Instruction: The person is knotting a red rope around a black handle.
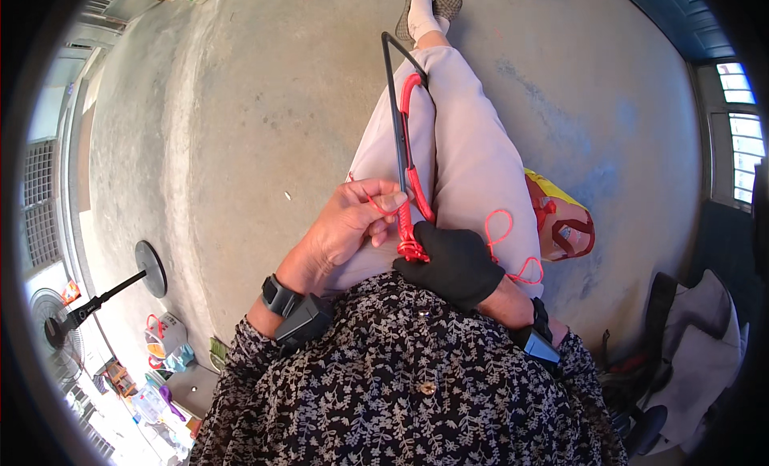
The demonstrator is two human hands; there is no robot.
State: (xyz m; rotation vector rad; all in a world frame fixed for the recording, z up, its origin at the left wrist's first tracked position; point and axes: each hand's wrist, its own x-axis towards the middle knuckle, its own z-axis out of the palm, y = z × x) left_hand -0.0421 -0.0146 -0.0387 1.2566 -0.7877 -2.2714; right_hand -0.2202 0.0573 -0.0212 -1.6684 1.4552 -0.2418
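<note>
A thin black frame (392, 97), bent to a sharp corner at its far end, lies along my lap. Red cord (404, 234) is wound closely around its near end, and thicker red pieces (414, 189) run along one side. My bare left hand (344, 225) pinches a strand of the cord between thumb and forefinger, left of the wrapped part. In a black glove, my right hand (456, 262) is closed around the near end of the frame, where the cord bunches up. Loose cord loops (501, 225) trail over my right thigh. The gloved fingertips are partly hidden.
Beside my right leg stands a red and yellow bag (565, 221). Concrete floor (248, 137) surrounds me. To the left are a stand with a round black base (150, 268), a fan (56, 330) and a white bucket (167, 338). A grey cover (705, 330) lies at the right.
</note>
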